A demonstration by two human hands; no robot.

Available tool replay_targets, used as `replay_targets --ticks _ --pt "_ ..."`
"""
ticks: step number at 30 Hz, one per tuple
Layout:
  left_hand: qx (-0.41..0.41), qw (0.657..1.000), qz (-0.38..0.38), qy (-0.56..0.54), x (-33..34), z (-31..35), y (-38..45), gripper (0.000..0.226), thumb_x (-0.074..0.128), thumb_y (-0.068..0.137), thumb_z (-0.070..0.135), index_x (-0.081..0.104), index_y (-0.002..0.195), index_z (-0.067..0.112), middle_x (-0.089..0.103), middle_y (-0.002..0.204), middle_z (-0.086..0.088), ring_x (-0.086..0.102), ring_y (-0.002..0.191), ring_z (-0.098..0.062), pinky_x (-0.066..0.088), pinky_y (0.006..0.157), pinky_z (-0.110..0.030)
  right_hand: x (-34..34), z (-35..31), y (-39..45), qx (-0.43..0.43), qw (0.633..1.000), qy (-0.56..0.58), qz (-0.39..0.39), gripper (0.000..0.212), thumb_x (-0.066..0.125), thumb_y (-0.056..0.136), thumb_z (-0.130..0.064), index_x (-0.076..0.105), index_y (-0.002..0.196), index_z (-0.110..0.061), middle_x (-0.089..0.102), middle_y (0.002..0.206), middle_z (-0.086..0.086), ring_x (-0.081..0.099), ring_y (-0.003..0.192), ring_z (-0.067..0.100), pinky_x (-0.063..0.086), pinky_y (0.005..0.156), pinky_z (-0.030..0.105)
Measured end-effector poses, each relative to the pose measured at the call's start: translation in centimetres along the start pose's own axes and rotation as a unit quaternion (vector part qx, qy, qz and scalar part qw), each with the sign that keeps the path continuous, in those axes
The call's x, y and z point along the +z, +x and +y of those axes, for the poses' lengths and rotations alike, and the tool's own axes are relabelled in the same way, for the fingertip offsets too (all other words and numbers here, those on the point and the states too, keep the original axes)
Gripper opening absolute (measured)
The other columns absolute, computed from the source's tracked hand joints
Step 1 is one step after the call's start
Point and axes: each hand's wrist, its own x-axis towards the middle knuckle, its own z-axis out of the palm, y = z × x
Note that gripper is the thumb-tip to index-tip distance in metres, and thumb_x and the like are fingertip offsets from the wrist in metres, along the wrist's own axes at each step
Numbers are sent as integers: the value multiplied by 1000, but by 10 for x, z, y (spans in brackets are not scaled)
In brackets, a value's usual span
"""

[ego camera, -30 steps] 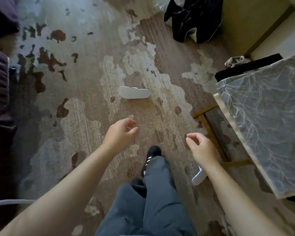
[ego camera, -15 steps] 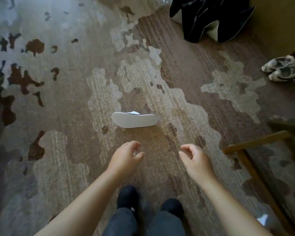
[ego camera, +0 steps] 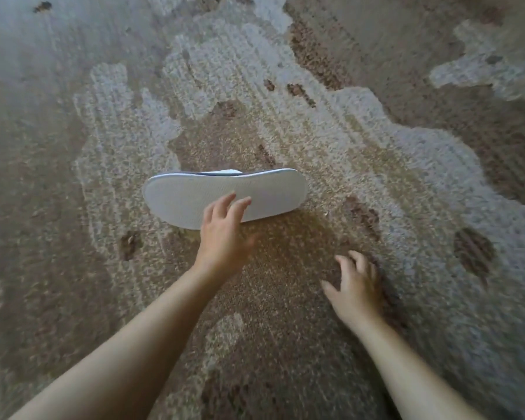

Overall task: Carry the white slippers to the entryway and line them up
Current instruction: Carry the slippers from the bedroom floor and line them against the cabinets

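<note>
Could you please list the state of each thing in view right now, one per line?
white slipper: lying sole-up on the carpet, not lifted.
left hand: open, fingers spread, fingertips over the slipper's near edge; contact unclear.
right hand: open, empty, fingers curled, apart from the slipper.
carpet: flat, patchy brown and grey pattern.

a mottled carpet of brown, tan and pale grey patches fills the floor in soft light

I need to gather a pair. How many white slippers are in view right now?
1. The slipper lies sole-up on the carpet, under the left hand fingers. The other slipper is out of view.
</note>
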Motion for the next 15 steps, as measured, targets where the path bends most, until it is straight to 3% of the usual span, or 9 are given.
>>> replay_targets --ticks 5,8,12,15 --pt "46 995 5 87 2 0 26 75 60 81 24 17 141 21 4 155 -10 -7 141 -30 -8 113 -42 -4 3 -2 12 999 6 -34 55 57 84 -31 36 133 -17 19 150 0 13 137 22 21 112 40" --pt "35 989 6 142 1 -2 44 74 59 82 26 15 141 22 16 152 -8 0 141 -30 -11 112 -48 -4 3 1 16 999 13 -28 53 57 84 -31 38 132 -17 21 149 0 15 136 22 22 111 39" --pt "55 978 28 200 -5 2 55 38 57 81 25 51 117 15 48 121 -13 36 119 -34 9 111 -48 -4 6 -2 -3 999 24 -25 51 58 84 -26 40 131 -15 23 149 1 17 137 22 20 112 38" --pt "97 973 15 208 -7 14 44 24 58 80 25 59 101 13 56 108 -14 47 105 -35 31 92 -44 -21 6 -10 -22 995 93 -11 45 57 85 -18 46 127 -9 38 141 8 31 132 22 23 108 28"
